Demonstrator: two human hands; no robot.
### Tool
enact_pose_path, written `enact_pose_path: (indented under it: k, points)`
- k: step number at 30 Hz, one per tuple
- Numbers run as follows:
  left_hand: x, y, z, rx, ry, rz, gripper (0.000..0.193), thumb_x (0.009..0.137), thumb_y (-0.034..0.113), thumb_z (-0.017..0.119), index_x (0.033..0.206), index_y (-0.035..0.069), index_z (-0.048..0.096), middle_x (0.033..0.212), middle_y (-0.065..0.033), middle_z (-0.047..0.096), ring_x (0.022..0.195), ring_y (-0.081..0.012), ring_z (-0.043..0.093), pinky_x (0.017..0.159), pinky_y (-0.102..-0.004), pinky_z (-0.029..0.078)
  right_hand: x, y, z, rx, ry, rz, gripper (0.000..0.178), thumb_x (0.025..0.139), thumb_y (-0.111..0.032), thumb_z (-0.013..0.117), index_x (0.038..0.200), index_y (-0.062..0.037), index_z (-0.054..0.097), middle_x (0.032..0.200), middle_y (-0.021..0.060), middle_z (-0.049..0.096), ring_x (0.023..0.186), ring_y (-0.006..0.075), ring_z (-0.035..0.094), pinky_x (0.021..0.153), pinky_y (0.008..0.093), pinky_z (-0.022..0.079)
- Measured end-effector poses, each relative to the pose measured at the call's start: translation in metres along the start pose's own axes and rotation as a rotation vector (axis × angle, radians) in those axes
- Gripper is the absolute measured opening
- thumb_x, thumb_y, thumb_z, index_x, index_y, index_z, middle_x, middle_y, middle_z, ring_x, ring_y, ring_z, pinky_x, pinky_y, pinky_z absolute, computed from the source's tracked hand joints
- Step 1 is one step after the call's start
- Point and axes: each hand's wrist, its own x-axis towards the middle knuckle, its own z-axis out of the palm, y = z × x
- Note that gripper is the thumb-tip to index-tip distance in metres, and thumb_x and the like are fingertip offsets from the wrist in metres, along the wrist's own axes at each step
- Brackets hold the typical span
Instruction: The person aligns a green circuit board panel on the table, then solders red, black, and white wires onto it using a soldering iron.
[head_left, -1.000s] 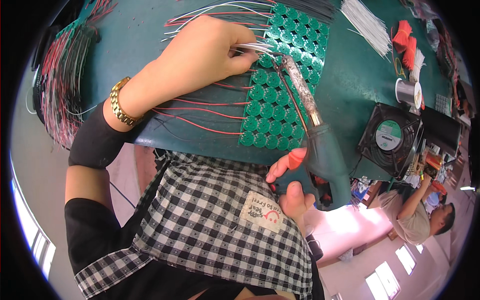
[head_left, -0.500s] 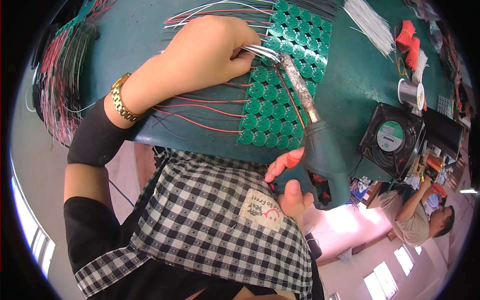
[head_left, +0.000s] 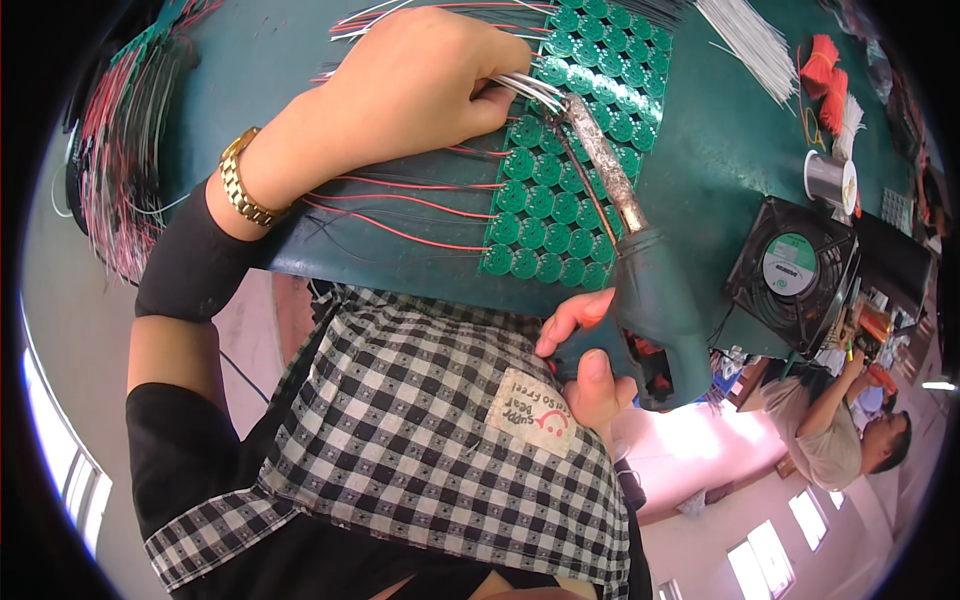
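Note:
My left hand (head_left: 425,85), with a gold watch on its wrist, is closed on a small bundle of white wires (head_left: 530,89). Their ends reach over a panel of round green circuit boards (head_left: 540,205). My right hand (head_left: 590,375) grips the handle of a dark green soldering gun (head_left: 660,295), pointed up and away from me. Its stained metal barrel (head_left: 603,160) ends right at the wire ends, with a thin feed tube alongside. Whether tip, wires and board touch is too small to tell. Red wires (head_left: 420,207) and black ones run leftward from the panel under my left forearm.
Wired green boards (head_left: 125,130) hang over the table's left edge. To the right lie white wires (head_left: 745,45), red wire bundles (head_left: 822,75), a solder spool (head_left: 830,180) and a black fan (head_left: 790,275). Another person (head_left: 830,430) sits working at the far right.
The whole view has shifted slightly, so the panel and table appear a little higher. Both hands keep their grips, and the gun's tip stays at the wire ends.

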Motion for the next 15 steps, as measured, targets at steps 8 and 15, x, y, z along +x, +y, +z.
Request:
enact_pose_path:
  k: [8, 15]
  points:
    - [0.004, 0.004, -0.011, 0.034, -0.035, 0.027, 0.007, 0.072, 0.010, 0.062, 0.075, 0.005, 0.057, 0.063, -0.0116, 0.054, 0.057, -0.0289, 0.055, 0.053, -0.0378, 0.043, 0.003, -0.002, 0.008, 0.129, 0.050, -0.021, 0.049, 0.085, -0.032, 0.061, 0.116, -0.0004, 0.040, 0.079, 0.0161, 0.053, 0.059, 0.0213, 0.054, 0.055, 0.0328, 0.048]
    - [0.004, 0.001, -0.007, 0.044, -0.004, 0.059, 0.012, 0.068, 0.013, 0.060, 0.064, 0.006, 0.052, 0.058, -0.0139, 0.055, 0.057, -0.0333, 0.057, 0.053, -0.0424, 0.044, 0.003, 0.001, 0.006, 0.171, 0.058, -0.093, 0.056, 0.088, -0.032, 0.056, 0.128, -0.0004, 0.032, 0.080, 0.0173, 0.053, 0.059, 0.0231, 0.055, 0.055, 0.0342, 0.049]
